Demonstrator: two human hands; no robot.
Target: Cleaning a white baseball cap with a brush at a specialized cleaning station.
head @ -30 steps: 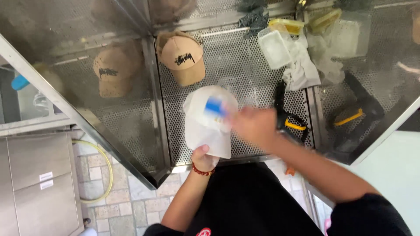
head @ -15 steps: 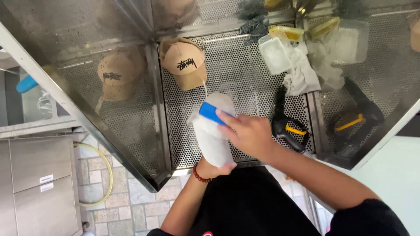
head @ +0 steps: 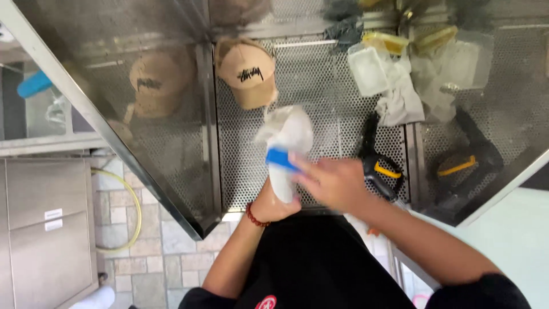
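My left hand (head: pixel 273 200) grips the lower end of a white cap (head: pixel 286 143) and holds it upright over a perforated metal table (head: pixel 320 97). My right hand (head: pixel 329 183) holds a blue brush (head: pixel 281 158) pressed against the cap's side. A red bead bracelet (head: pixel 256 217) sits on my left wrist. A tan cap (head: pixel 247 71) with dark lettering lies on the table just beyond the white cap.
A black and yellow spray gun (head: pixel 377 163) lies right of my hands. White cloths and clear plastic containers (head: pixel 389 80) sit at the back right. A shiny metal side panel (head: pixel 131 97) reflects the tan cap. A yellow hose (head: pixel 134 212) lies on the tiled floor at left.
The white cap has turned from broad and flat to narrow and upright. My right hand with the brush has moved down and left along it.
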